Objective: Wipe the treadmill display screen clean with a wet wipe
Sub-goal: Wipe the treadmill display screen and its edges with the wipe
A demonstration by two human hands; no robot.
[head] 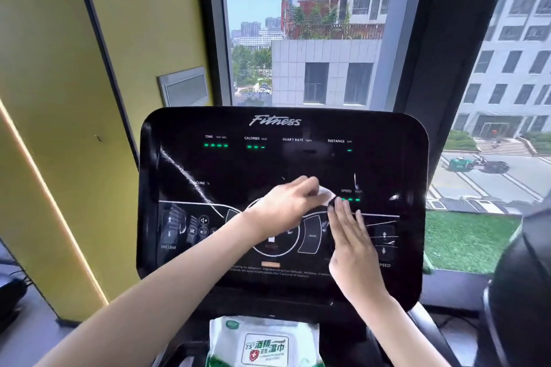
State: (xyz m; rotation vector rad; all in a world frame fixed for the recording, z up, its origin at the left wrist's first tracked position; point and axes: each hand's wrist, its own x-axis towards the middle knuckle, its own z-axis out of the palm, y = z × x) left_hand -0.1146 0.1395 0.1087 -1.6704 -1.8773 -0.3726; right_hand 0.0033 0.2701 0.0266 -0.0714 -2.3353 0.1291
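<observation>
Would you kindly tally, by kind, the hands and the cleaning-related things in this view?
hands: 2, the left hand and the right hand
wet wipe: 1
wipe pack: 1
display screen: 1
Total: 5

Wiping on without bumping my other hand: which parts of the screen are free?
Free: the band between the readout row and the left hand, and the left side around the INCLINE buttons. Crowded: centre-right by SPEED, where the left hand pinches the wet wipe and the right hand lies flat.
</observation>
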